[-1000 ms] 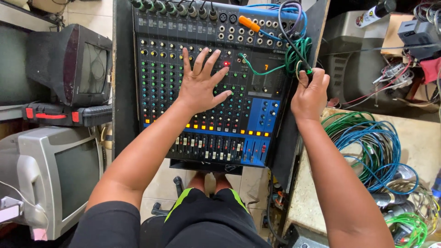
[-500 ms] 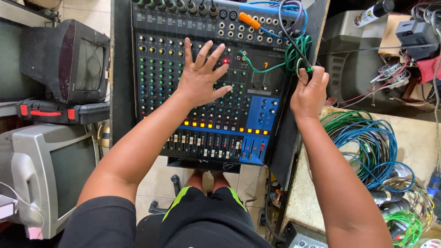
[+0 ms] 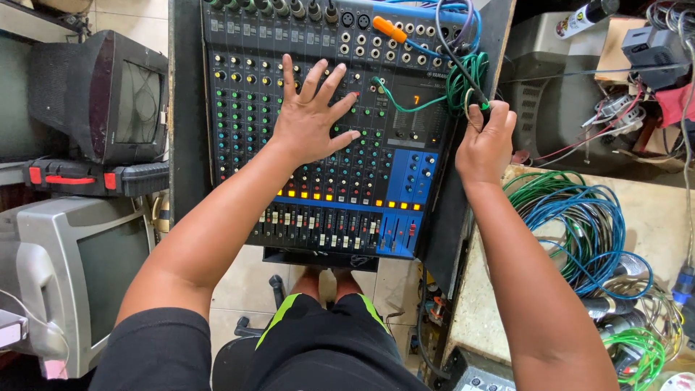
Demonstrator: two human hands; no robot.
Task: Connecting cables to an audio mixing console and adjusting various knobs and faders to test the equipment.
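Audio mixer steadied by one hand while the other pinches a cable.

Left hand [image 3: 311, 119] lies flat, grip wide, bracing the mixer [image 3: 326, 123] propped before the seated person; right hand [image 3: 486, 141] grip narrow on the black cable [image 3: 452, 51] at its right edge.

Two bare forearms, uncovered from elbow to wrist. Left hand [image 3: 310, 119] bare: no glove, no ring, no watch to be seen. Right hand [image 3: 486, 145] likewise bare, wrist plain, no band. Short black sleeve [image 3: 156, 347] over the left upper arm, ending above the elbow, plain fabric, no print in sight. Black shorts [image 3: 329, 355] below, with bright lime-green stripes [image 3: 279, 321] running diagonally along each side seam. Bare knees [image 3: 329, 281] just showing beyond the hem. Right shoulder out of frame.
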